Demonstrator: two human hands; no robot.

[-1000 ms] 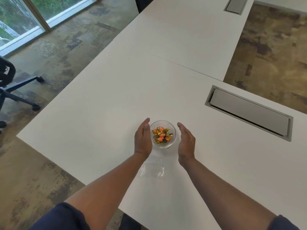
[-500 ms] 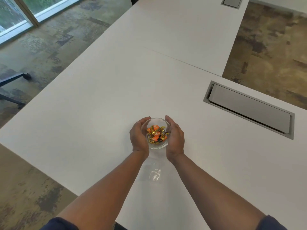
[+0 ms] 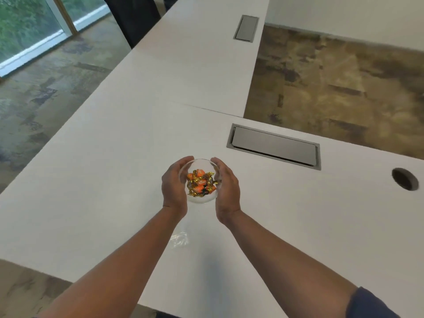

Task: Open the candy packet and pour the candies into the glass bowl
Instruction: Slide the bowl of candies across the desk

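Note:
A small glass bowl (image 3: 207, 164) sits between my two hands over the white table (image 3: 91, 191). It holds several orange and gold wrapped candies (image 3: 200, 183). My left hand (image 3: 174, 188) cups the bowl's left side and my right hand (image 3: 228, 191) cups its right side. The clear candy packet (image 3: 180, 239) lies flat and see-through on the table, nearer to me, between my forearms.
A grey cable hatch (image 3: 274, 145) is set into the table to the right of the bowl, and a round cable hole (image 3: 405, 179) lies further right. A second hatch (image 3: 246, 28) is on the far table. The table's front edge runs just below my forearms.
My hands closed in from either side onto the bowl and now grip it. The bowl has moved away from the packet, further up the table.

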